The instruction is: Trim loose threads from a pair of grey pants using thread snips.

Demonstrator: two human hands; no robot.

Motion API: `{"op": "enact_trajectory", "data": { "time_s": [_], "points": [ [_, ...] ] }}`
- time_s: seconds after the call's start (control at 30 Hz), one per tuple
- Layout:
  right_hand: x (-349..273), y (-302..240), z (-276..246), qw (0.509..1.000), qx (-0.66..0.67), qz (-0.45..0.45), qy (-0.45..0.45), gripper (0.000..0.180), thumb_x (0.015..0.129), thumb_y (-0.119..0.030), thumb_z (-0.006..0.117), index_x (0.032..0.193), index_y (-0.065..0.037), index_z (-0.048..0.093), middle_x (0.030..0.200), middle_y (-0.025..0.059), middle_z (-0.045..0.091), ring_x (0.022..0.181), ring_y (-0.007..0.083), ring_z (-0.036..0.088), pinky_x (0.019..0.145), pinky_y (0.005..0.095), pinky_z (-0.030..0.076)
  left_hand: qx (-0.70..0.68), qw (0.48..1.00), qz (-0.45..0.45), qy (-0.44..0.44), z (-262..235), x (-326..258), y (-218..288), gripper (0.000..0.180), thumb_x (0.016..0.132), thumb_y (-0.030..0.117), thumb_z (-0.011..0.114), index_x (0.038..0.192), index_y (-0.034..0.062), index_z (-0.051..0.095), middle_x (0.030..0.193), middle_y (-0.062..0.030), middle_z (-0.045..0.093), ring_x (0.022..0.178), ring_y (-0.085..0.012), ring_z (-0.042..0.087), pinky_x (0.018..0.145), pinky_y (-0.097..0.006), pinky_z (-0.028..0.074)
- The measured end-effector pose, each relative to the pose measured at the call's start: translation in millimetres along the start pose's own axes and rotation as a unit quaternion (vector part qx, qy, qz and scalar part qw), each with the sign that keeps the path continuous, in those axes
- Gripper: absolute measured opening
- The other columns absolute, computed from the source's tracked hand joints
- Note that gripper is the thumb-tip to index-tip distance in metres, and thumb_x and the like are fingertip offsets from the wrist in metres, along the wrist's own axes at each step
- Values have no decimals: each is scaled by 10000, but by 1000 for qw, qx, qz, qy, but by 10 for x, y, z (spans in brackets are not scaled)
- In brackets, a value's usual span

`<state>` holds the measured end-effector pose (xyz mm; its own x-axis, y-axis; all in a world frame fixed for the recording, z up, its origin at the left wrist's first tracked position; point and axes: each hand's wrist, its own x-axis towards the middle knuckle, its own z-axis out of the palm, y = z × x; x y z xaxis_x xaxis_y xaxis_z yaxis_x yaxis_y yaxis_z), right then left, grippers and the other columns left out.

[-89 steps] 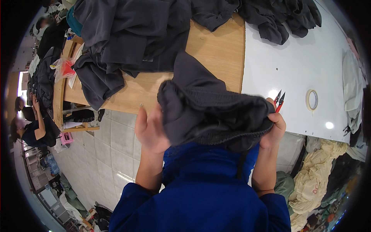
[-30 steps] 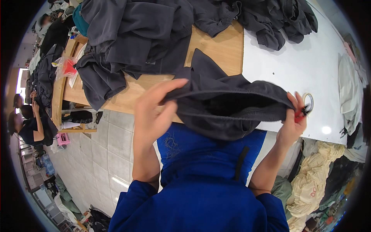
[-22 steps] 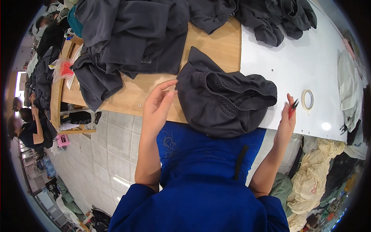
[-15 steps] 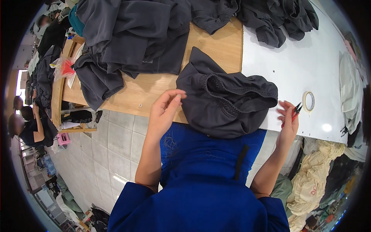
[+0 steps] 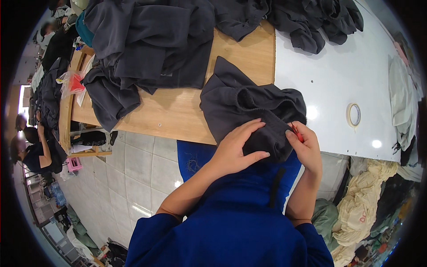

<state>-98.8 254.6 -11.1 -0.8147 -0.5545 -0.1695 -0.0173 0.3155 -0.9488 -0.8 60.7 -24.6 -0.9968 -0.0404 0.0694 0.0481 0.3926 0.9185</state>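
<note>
A crumpled dark grey garment lies at the near edge of the table, across the seam between the wooden top and the white top. My left hand presses flat on its near edge, fingers spread over the fabric. My right hand grips the same edge just to the right and also holds a small red-handled tool, mostly hidden in the fingers.
A big heap of dark grey garments covers the far left of the table, another pile lies far right. A roll of tape sits on the white top. Cream cloth bags lie on the floor at right. People sit at left.
The garment, held up in front of me earlier, has been dropped onto the table edge. Both hands have come in from the sides and now meet on its near edge.
</note>
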Motion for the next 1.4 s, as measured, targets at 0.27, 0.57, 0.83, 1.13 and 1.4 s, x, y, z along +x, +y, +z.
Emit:
{"op": "enact_trajectory", "data": {
  "time_s": [0.27,0.57,0.83,1.13,1.4],
  "points": [
    [16,-270,67,991,128,32,-5,145,894,-97,562,963,28,585,745,-14,540,714,47,455,651,193,389,-212,972,-99,6,-33,43,40,139,852,59,609,973,-7,617,841,-7,628,769,-45,542,689,-185,432],
    [32,-250,225,983,163,-11,80,236,911,-56,496,1129,5,565,1031,49,570,760,70,485,712,187,396,-230,963,-117,73,-142,25,0,112,841,90,637,881,-15,635,810,-29,640,761,-70,571,682,-218,447],
    [-111,-72,179,955,207,-60,203,236,955,-142,436,1097,-5,566,967,64,620,767,74,534,717,216,414,-513,788,-160,301,-567,306,-30,335,913,97,531,1239,80,458,1104,-84,571,997,-123,543,836,-244,445],
    [-84,22,491,991,109,-16,71,189,910,-97,491,1046,-38,606,1157,75,547,994,156,525,841,267,415,-200,927,-94,303,-604,114,-355,410,903,85,510,1302,94,414,1449,-138,230,1232,-199,381,1027,-311,285],
    [-52,16,467,999,21,6,48,131,836,-89,574,944,-64,645,1302,132,453,1199,323,403,984,383,333,-147,915,-91,365,-484,-269,-412,201,879,133,568,1073,82,554,1207,-96,493,1089,-153,495,862,-266,397]
  ]
}}
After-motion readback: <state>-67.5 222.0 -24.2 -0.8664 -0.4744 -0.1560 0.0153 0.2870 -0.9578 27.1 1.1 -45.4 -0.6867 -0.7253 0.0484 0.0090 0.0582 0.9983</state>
